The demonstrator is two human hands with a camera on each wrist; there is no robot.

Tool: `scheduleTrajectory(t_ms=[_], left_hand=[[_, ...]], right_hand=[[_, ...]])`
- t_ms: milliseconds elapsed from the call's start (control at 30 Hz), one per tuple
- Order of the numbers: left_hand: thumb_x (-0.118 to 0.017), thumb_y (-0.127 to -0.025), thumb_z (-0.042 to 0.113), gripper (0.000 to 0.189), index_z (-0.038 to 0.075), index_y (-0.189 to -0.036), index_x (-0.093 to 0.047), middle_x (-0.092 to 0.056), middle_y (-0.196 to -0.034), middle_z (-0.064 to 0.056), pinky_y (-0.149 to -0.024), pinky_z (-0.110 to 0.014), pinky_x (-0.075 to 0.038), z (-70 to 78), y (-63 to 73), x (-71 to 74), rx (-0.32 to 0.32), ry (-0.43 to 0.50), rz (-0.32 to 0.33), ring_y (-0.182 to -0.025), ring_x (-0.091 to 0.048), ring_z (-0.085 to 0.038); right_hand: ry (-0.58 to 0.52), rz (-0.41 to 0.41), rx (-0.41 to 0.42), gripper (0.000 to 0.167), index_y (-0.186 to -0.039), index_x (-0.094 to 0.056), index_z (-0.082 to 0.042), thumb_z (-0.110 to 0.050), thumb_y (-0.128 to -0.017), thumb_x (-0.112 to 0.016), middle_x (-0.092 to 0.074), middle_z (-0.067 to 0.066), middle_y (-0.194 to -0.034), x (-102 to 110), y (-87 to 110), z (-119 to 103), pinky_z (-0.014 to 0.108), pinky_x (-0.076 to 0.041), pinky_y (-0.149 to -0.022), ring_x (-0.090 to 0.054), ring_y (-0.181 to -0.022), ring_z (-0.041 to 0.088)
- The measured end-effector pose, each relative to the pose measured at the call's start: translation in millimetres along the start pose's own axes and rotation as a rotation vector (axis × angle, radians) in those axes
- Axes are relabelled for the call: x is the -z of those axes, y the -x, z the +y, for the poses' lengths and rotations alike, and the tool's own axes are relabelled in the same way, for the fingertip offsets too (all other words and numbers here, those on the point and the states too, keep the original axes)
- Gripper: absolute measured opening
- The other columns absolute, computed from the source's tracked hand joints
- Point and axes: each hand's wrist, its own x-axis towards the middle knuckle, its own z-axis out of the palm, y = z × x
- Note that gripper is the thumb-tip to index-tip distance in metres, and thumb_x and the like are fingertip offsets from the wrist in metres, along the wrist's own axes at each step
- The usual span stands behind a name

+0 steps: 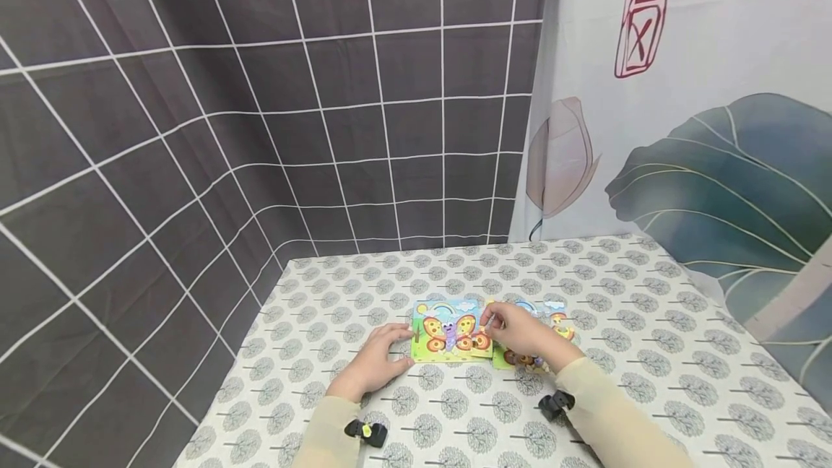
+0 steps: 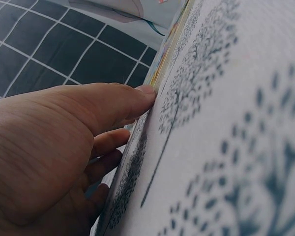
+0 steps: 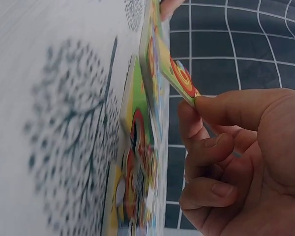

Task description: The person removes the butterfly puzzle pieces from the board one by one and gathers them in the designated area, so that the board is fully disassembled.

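A butterfly puzzle board (image 1: 447,315) lies on the patterned cloth, with a rainbow and clouds at its top. Beside its left edge rests my left hand (image 1: 375,361), thumb and fingers spread loosely; in the left wrist view the thumb touches the board's edge. My right hand (image 1: 522,329) pinches a puzzle piece (image 3: 181,78) between thumb and index finger, tilted over the board's right side. The piece shows a red and yellow pattern. Partly under the right hand lies a second picture board (image 3: 132,93) with loose pieces on it; much of it is hidden in the head view.
A tree-print cloth (image 1: 455,417) covers the table. Dark grid-patterned fabric (image 1: 409,128) hangs behind and to the left, and a white curtain (image 1: 585,42) with leaf and flower prints hangs at the right. Each wrist wears a black camera strap.
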Motion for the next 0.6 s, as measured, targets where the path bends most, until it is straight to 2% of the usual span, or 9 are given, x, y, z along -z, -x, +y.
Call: scheduleTrajectory(t_ms=[267,433,600], left_hand=[[-0.079,-0.093,0.029,0.051,0.020,-0.141,-0.065,-0.050,-0.156,0.002,-0.124,-0.056,-0.030,-0.5,-0.4,0.7,0.004,0.009,-0.003,-0.150,-0.037,-0.030],[-0.078,-0.093,0.030,0.051,0.020,-0.141,-0.065,-0.050,-0.156,0.001,-0.124,-0.057,-0.030,-1.6,-0.4,1.5,0.002,0.010,-0.002,-0.150,-0.037,-0.030],[-0.078,-0.093,0.030,0.051,0.021,-0.141,-0.065,-0.050,-0.156,0.001,-0.124,-0.057,-0.030,-1.3,0.1,0.7,0.004,0.025,-0.004,-0.150,-0.036,-0.030]], right_hand=[[-0.012,0.001,-0.026,0.011,-0.104,-0.066,-0.013,-0.003,-0.099,-0.064,-0.057,0.004,-0.084,15.6,15.5,10.4,0.028,-0.045,-0.047,-0.048,-0.057,0.013],[0.025,0.016,-0.016,0.009,-0.105,-0.067,-0.013,-0.007,-0.099,-0.067,-0.058,0.003,-0.085,26.1,23.9,18.8,0.029,-0.047,-0.051,-0.051,-0.062,0.015],[0.014,0.018,-0.013,0.010,-0.103,-0.066,-0.011,-0.005,-0.095,-0.069,-0.059,0.002,-0.084,36.8,33.9,31.9,0.030,-0.050,-0.058,-0.054,-0.069,0.018]])
